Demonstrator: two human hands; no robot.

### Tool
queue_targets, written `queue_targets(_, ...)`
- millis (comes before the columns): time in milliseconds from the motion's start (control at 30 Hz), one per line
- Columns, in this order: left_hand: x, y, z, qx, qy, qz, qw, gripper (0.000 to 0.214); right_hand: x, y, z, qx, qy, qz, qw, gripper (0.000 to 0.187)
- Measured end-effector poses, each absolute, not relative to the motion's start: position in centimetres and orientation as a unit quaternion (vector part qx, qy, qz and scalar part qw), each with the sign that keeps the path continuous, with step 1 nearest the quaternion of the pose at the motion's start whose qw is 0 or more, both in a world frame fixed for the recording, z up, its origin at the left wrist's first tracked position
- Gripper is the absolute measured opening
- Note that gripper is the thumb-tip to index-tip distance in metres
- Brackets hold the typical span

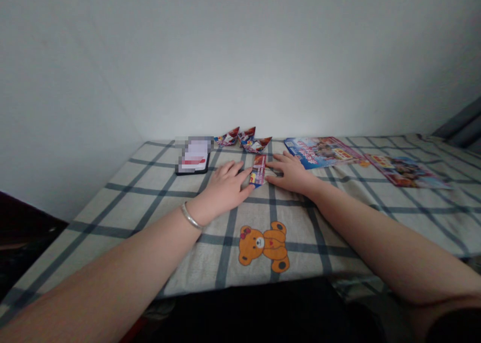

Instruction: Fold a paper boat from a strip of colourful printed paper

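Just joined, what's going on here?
A person has both bare hands at a small folded printed paper on the checked tablecloth: left hand along its left edge, right hand along its right. Boat-like folded paper shapes stand just beyond, toward the wall. A phone lies left of them; two printed sheets lie flat to the right.

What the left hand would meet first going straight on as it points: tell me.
The left hand would probably meet the folded printed paper first; it seems to touch its edge, though depth is unclear.
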State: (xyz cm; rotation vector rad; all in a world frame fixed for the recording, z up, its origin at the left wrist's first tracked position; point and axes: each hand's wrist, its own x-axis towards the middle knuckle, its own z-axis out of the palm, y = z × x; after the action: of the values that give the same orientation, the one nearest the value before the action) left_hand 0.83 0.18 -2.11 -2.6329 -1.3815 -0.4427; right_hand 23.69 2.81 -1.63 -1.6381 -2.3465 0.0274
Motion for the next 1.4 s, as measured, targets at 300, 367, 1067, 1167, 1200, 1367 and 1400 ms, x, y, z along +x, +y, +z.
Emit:
queue_targets(300, 0.6, 1.5, -1.9, -0.889, -0.415, -0.192, -0.015, 0.052, 24.0, 3.3, -1.9, -0.547, -0.823, 0.024, 0.15, 0.054)
queue_targets(367, 0.6, 1.5, -1.8, -0.886, -0.413, -0.206, -0.027, 0.053, 24.0, 3.3, -1.8, -0.544, -0.825, 0.025, 0.15, 0.054)
queue_targets(1067, 0.5, 0.4, -0.4, -0.897, -0.366, -0.248, -0.018, 0.049, 23.5, 3.0, -0.8, -0.468, -0.706, 0.305, 0.435, 0.023)
queue_targets(1167, 0.6, 0.4, -0.3, -0.892, -0.375, -0.251, -0.021, 0.049, 23.5, 3.4, -1.0, -0.43, -0.663, 0.368, 0.49, 0.022)
queue_targets(1200, 0.6, 0.5, -0.3, -0.889, -0.379, -0.256, -0.02, 0.046, 23.5, 3.4, -1.0, -0.41, -0.659, 0.378, 0.505, 0.021)
queue_targets(1367, 0.0, 1.2, 0.2, -0.88, -0.386, -0.274, 0.045, 0.01, 23.7, 3.3, -0.7, -0.384, -0.684, 0.338, 0.52, 0.015)
queue_targets(1400, -0.2, 1.3, 0.3, -0.876, -0.391, -0.276, 0.065, 0.007, 23.8, 3.1, -0.6, -0.383, -0.703, 0.311, 0.512, 0.013)
